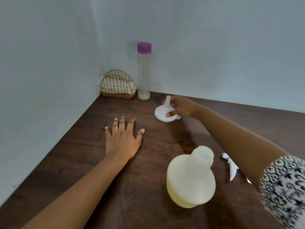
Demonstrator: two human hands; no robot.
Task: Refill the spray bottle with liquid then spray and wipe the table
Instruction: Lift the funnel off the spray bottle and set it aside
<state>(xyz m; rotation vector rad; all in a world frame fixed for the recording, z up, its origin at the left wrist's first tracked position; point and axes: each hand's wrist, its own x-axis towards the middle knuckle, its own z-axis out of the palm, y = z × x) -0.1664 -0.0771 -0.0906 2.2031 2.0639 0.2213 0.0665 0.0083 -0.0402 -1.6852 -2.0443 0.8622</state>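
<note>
Both forearms are bare. The right arm wears a short sleeve [285,189] of white cloth with a black curly pattern. No rings or watch show.

Dark wood table [92,154] in a corner, holding open spray bottle [191,179], detached sprayer head [231,169], purple-capped bottle [144,71], wire napkin holder [118,85], flat left hand [123,139].

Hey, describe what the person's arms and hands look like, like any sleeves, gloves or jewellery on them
Both hands are bare: no gloves, rings, watch or bracelets show on the left hand or the right hand. The left forearm is uncovered as far as the frame shows. The right arm is bare up to a short sleeve near the elbow, white fabric printed with a dense black swirling pattern. Fingernails look short and unpainted.
</note>
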